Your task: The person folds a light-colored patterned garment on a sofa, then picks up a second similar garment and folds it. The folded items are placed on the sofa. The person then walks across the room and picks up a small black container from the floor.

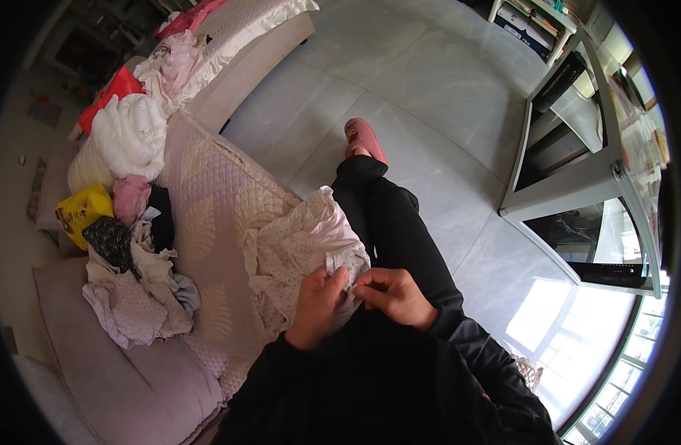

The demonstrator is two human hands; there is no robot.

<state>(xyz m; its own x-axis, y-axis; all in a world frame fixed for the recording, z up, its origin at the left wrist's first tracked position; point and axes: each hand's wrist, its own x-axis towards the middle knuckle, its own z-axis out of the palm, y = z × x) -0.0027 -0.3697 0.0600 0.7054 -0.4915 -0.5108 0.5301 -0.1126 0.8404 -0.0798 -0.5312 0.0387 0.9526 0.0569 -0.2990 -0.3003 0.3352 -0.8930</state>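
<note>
A pale pink garment with a small dotted print point(296, 245) lies across my lap and the sofa seat beside me. My left hand point(320, 303) grips its near edge, the thumb on top of the cloth. From the right, my right hand point(397, 296) pinches the same edge between thumb and fingertips, close to the left thumb. What exactly sits between those fingertips is too small to tell. The garment's far end spreads crumpled over my thigh.
Left on the quilted sofa cover point(198, 222) are heaped clothes point(145, 300), a yellow bag point(84, 211), a rolled white quilt point(130, 136) and a red bag point(115, 92). A glass-doored cabinet point(568, 194) stands at the right on the tiled floor point(418, 122).
</note>
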